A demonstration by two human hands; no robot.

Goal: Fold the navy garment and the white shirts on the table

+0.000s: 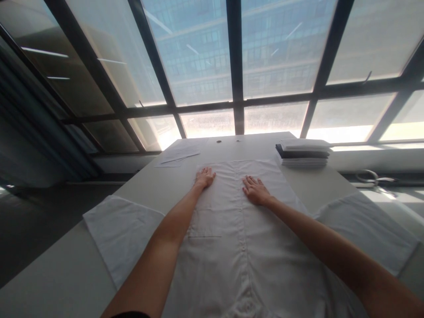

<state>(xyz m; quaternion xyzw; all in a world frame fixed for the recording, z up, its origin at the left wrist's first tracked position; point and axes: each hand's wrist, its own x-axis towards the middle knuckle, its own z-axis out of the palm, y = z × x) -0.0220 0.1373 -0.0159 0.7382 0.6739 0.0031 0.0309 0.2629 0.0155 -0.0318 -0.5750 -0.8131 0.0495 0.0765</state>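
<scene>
A white short-sleeved button-up shirt [218, 265] lies spread out on the table, its hem toward the window and its collar end close to me. Its button placket runs down the middle, and a chest pocket shows left of it. My left hand [205, 177] rests flat on the shirt near the left side of the hem, fingers apart. On the right half, just beside the placket, my right hand [256, 191] presses down with fingers stretched out. Neither hand holds anything. The sleeves reach out to both sides, and my forearms cover parts of the shirt.
The white table [261, 148] stretches to the window. Sheets of paper [179, 154] lie at its far left. A stack of folded white and dark cloth [303, 153] sits at the far right. Beyond the right edge are scissors-like metal loops [372, 179]. A dark curtain [43, 110] hangs left.
</scene>
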